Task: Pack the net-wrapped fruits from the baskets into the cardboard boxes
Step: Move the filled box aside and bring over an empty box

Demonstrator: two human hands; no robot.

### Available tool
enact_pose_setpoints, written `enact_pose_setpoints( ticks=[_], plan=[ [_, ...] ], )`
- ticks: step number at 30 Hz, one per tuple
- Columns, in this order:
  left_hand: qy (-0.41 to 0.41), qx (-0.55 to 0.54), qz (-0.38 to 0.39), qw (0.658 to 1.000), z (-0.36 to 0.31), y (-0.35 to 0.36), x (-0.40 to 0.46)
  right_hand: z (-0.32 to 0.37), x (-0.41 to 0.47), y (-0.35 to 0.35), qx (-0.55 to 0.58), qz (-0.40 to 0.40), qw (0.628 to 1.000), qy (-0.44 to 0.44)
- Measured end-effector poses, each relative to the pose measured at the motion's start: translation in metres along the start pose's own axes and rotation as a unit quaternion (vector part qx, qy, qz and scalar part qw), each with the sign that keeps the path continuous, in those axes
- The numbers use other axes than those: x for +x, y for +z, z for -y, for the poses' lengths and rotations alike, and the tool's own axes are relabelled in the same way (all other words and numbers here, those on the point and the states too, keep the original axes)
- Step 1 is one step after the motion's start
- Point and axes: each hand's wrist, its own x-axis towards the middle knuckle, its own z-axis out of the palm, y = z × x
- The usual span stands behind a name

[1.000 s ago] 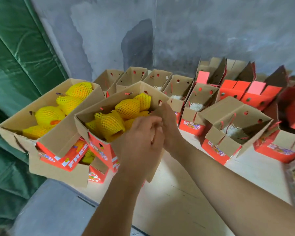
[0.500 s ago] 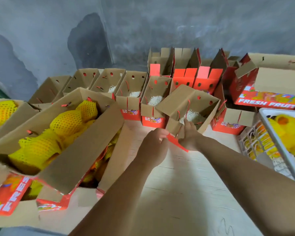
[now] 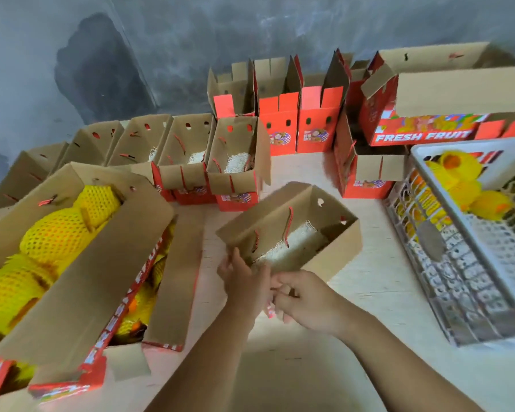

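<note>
Open cardboard box point(image 3: 292, 233), long axis running near-left to far-right, mouth upward; left hand point(image 3: 244, 278) and right hand point(image 3: 306, 295) grip its near end.

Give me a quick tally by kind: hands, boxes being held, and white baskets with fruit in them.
Hands: 2, left hand and right hand
Held cardboard box: 1
White basket with fruit: 1
Total: 4
</note>
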Motion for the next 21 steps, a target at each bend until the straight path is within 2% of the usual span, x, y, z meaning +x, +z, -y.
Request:
enact_pose_setpoints(
  ticks=[1, 2, 4, 5, 7, 9, 12, 14, 17, 21],
  plan=[
    [0.013, 0.02, 0.003, 1.0, 0.009, -0.004, 0.0, -0.007, -0.009, 0.003, 0.027, -0.068, 0.997, -0.016],
    [0.035, 0.033, 0.009, 0.999, 0.019, -0.009, 0.0, -0.015, -0.016, 0.001, -0.001, -0.156, 0.987, -0.032],
    [0.079, 0.063, 0.016, 0.995, 0.034, -0.018, -0.001, -0.036, -0.025, -0.014, -0.187, -0.29, 0.938, 0.022],
    [0.093, 0.07, 0.017, 0.993, 0.038, -0.023, -0.001, -0.044, -0.029, -0.024, -0.262, -0.306, 0.911, 0.089],
    [0.112, 0.059, 0.017, 0.992, 0.047, -0.028, 0.005, -0.057, -0.039, -0.049, -0.322, -0.265, 0.88, 0.227],
    [0.1, 0.047, 0.035, 0.993, 0.052, -0.032, 0.008, -0.069, -0.049, -0.06, -0.279, -0.228, 0.889, 0.283],
    [0.04, 0.089, 0.078, 0.992, 0.051, -0.039, 0.014, -0.074, -0.068, -0.046, -0.129, -0.263, 0.926, 0.237],
    [-0.01, 0.124, 0.084, 0.989, 0.045, -0.041, 0.015, -0.077, -0.077, -0.035, -0.125, -0.292, 0.923, 0.219],
    [0.03, 0.149, 0.026, 0.988, 0.039, -0.036, 0.014, -0.078, -0.084, -0.036, -0.091, -0.316, 0.922, 0.203],
    [0.075, 0.045, 0.027, 0.996, 0.039, -0.027, 0.017, -0.08, -0.093, -0.046, -0.059, -0.291, 0.933, 0.204]
  ],
)
